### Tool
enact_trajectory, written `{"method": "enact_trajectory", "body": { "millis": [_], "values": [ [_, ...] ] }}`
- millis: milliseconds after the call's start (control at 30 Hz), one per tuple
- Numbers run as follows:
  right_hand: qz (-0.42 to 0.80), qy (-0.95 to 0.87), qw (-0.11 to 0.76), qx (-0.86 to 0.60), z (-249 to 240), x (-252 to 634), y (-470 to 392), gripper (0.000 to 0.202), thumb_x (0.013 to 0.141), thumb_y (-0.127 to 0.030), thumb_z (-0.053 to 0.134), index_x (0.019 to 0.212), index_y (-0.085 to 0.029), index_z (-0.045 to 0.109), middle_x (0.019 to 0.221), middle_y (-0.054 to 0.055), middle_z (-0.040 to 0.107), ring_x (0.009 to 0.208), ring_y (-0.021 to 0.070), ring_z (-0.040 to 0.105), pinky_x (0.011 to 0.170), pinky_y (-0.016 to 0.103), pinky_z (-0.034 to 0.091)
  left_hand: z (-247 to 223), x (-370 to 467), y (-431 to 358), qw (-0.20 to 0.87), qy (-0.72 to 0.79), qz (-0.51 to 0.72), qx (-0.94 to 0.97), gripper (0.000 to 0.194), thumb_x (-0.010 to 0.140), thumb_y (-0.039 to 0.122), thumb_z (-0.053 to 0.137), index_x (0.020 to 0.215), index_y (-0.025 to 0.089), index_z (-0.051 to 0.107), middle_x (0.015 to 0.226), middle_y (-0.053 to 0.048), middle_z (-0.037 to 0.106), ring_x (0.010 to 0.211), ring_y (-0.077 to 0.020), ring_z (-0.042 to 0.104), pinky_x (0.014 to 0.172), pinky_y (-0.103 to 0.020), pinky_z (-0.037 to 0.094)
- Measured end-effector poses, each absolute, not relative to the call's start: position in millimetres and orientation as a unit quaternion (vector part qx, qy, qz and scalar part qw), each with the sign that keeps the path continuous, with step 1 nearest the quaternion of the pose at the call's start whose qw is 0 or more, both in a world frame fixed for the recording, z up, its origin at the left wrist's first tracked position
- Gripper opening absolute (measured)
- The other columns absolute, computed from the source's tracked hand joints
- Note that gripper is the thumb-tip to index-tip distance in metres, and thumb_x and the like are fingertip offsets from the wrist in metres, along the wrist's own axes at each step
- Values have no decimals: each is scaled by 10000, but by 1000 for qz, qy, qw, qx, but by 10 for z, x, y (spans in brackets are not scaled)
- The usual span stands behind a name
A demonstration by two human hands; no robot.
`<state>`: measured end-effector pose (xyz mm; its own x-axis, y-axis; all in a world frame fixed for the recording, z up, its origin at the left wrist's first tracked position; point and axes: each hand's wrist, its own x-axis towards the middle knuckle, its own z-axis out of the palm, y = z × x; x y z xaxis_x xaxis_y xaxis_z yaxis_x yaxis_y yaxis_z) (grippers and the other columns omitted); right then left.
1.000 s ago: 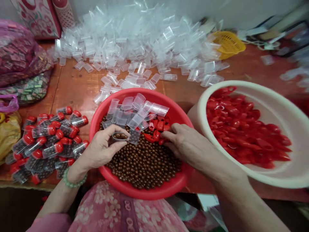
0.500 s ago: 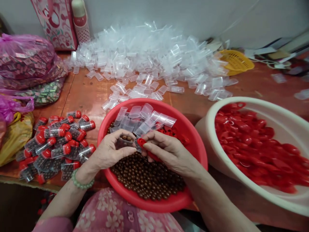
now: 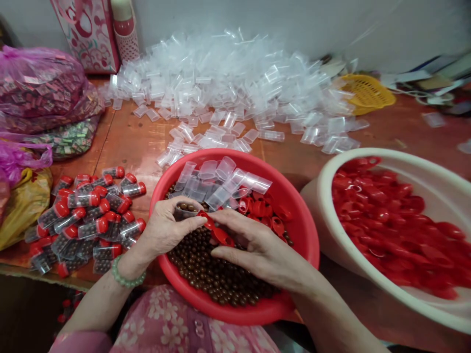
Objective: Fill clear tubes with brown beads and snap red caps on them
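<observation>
In my left hand (image 3: 169, 228) is a clear plastic tube (image 3: 187, 214) with brown balls inside, its open mouth turned to the right. A red flip-top cap (image 3: 221, 237), lid hinged open, lies between my hands. My left thumb tip touches the cap's near end. My right hand (image 3: 253, 240) has its fingers curled around the cap, with the thumb lower down and apart from the index finger. Both hands are over a red basin (image 3: 309, 235) of loose brown balls (image 3: 221, 274), empty clear tubes (image 3: 235, 184) and more red caps (image 3: 261, 208).
Filled, capped tubes (image 3: 88, 206) are heaped at left. Bagged small packets (image 3: 40, 93) lie behind them. A large pile of clear tubes (image 3: 228, 73) spreads along the wall, beside a yellow basket (image 3: 368, 93). At right stands a white tub (image 3: 320, 196) of red caps.
The red cap has moved left and down against the tube end, and its open lid now shows. My right fingers have loosened and spread; my left hand still holds the tube.
</observation>
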<state>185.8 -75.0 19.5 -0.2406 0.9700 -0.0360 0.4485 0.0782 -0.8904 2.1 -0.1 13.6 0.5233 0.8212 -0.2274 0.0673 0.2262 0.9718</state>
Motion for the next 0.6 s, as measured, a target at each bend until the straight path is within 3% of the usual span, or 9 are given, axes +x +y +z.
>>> {"method": "enact_trajectory", "body": {
  "millis": [133, 267, 400, 467, 600],
  "values": [
    [290, -715, 301, -561, 180, 1908, -831, 385, 903, -242, 583, 1285, -206, 552, 1126, 86, 709, 1000, 191, 693, 863, 296, 564, 148, 37, 10, 670, 404, 283, 555, 169, 710, 227, 717, 825, 120, 655, 787, -20, 668, 739, -120, 607, 738, -240, 481],
    [259, -725, 246, -589, 223, 1898, -831, 464, 906, -233, 569, 1356, -227, 460, 1062, 59, 746, 906, 201, 735, 758, 290, 600, 160, 39, -3, 682, 386, 278, 556, 166, 705, 213, 735, 819, 131, 645, 799, -7, 657, 747, -111, 596, 729, -230, 462],
    [256, -778, 198, -539, 327, 1838, -746, 554, 923, -192, 519, 1446, -252, 346, 1229, 85, 681, 1075, 209, 686, 851, 320, 589, 143, 42, -22, 730, 365, 239, 526, 259, 661, 245, 796, 798, 143, 601, 715, 35, 605, 661, -85, 537, 639, -212, 417],
    [248, -787, 234, -514, 351, 1796, -687, 485, 925, -168, 514, 1392, -246, 409, 1257, 92, 652, 1112, 188, 661, 888, 305, 574, 124, 41, -20, 740, 367, 234, 513, 299, 649, 270, 811, 795, 144, 582, 683, 49, 576, 634, -78, 507, 612, -210, 395],
    [231, -758, 341, -505, 313, 1746, -601, 185, 895, -177, 587, 1072, -226, 609, 1066, 69, 697, 957, 165, 690, 818, 277, 581, 102, 26, 11, 747, 357, 249, 502, 319, 659, 293, 812, 817, 143, 579, 697, 54, 555, 639, -65, 479, 633, -204, 384]
  ]
}}
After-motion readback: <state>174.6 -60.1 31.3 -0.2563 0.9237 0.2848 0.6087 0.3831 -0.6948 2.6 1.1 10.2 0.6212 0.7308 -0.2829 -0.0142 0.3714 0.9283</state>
